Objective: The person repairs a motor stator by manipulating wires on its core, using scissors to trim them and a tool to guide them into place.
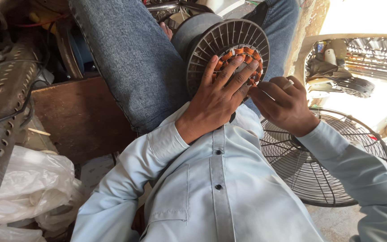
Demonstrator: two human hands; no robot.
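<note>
We press the left hand (218, 96) flat, released, on the copper coils (242, 60) in the fan motor (222, 42), right hand (283, 105) clenched on a small tool (288, 84); a slip could nick the windings.

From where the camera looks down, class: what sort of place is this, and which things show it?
Probably a small repair workshop for electric fans. The left hand rests on a motor housing with copper windings, a wire fan guard lies beside the right hand, and perforated metal strips clutter the left.
</note>
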